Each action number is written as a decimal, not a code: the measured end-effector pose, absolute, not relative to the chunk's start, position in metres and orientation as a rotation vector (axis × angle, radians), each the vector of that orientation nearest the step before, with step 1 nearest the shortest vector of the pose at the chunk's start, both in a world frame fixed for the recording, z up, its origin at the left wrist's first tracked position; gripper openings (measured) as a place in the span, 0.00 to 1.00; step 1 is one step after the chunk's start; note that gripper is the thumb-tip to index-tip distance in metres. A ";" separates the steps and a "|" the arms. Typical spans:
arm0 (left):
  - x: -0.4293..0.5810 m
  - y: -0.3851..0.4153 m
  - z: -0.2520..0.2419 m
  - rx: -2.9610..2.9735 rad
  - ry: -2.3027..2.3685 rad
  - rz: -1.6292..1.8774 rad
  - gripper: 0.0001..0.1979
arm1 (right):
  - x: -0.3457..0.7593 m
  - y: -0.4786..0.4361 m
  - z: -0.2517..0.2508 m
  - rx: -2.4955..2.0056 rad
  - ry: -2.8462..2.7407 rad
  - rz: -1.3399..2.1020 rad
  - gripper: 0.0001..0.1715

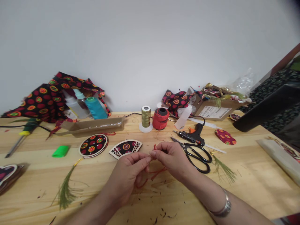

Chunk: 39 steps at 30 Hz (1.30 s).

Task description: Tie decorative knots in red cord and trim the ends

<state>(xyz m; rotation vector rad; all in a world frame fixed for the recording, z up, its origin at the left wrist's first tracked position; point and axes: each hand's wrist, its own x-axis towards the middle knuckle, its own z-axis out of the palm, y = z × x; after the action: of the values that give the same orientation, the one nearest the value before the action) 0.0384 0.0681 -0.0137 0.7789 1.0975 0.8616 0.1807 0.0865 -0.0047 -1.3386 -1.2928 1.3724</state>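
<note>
My left hand (131, 173) and my right hand (172, 159) meet above the wooden table, thumbs and forefingers pinched on a red cord (161, 170). A short red end pokes up between the fingertips, and loops of the cord hang below them. Just behind my left hand lies a fan-shaped ornament (126, 147) with a pale wooden frame and dark patterned cloth. Black-handled scissors (197, 156) rest right beside my right hand. A silver bracelet (222, 206) is around my right wrist.
Behind stand a green thread spool (146, 117), a red cord spool (160, 118) and a black glue gun (193, 135). At left are a round ornament (93, 145), a green tassel (67, 190) and a screwdriver (17, 143). A filled cardboard box (213, 111) sits back right, near a person's patterned clothing (267, 93).
</note>
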 end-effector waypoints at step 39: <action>0.034 0.071 -0.011 0.903 1.219 0.866 0.07 | 0.193 0.092 0.002 -1.384 -1.501 1.357 0.08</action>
<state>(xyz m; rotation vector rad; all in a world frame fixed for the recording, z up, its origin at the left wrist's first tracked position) 0.0340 0.0709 -0.0108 0.9027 1.2190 0.8655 0.1926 0.0925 0.0017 -1.3842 -1.5010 1.3572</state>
